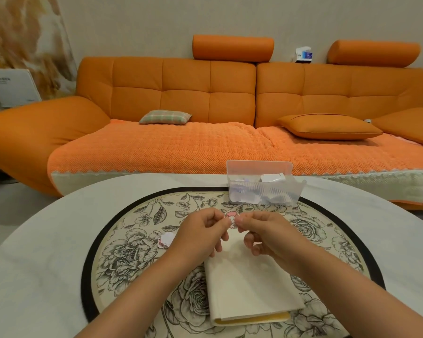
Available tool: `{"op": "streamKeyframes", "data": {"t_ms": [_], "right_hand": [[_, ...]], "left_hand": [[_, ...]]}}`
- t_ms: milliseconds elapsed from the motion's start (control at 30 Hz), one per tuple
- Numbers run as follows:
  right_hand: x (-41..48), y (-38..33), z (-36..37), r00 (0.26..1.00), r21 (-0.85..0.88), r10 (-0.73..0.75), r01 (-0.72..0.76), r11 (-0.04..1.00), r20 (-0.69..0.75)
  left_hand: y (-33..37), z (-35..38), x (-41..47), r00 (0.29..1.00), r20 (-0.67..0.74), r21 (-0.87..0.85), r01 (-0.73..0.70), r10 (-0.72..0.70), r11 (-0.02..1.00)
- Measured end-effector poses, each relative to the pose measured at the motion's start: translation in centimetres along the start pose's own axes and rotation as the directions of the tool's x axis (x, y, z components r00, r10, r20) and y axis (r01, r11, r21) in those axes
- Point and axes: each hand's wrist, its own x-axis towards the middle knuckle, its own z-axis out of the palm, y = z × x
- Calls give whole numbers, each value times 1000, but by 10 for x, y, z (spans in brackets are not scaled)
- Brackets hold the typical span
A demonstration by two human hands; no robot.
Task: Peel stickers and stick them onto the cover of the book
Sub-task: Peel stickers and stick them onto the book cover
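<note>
Head view: pinching sticker (231, 217) between left hand (200, 231) and right hand (263, 234), near book (249, 289). Probably best to peel slowly from one corner.

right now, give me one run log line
step: peel sticker | left hand: pinches sticker | right hand: pinches sticker | book: closed, under hands

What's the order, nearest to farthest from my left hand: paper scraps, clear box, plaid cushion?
1. Paper scraps, just left of the left hand.
2. Clear box, beyond it, toward the right.
3. Plaid cushion, far back on the sofa.
</note>
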Motion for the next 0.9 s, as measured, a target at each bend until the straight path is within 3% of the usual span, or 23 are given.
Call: {"op": "streamKeyframes", "data": {"t_ms": [167, 300, 567, 767, 833, 900], "right_hand": [[-2, -3, 3, 967, -256, -182, 133, 957, -179], [-2, -5, 0, 950, -308, -269, 212, 927, -155], [-1, -6, -2, 951, -385, -291, 232, 893, -103], [6, -10, -9, 933, -443, -321, 221, 869, -163], [9, -13, -17, 943, -441, -281, 180, 879, -176], [11, -12, -22, 969, -427, -198, 118, 897, -149]], "left_hand": [[-6, -2, 1, 999, -40, 102, -19, 23, 995], [-6, -3, -1, 997, -27, 198, -70, 77, 978], [-2, -4, -2, 993, -28, 273, -107, 119, 956], [2, -12, 3, 1000, -18, 187, 21, -18, 982], [-2, -17, 4, 999, -47, 266, 4, 9, 964], [-9, -22, 3, 990, -63, 468, -80, 124, 880]]}}
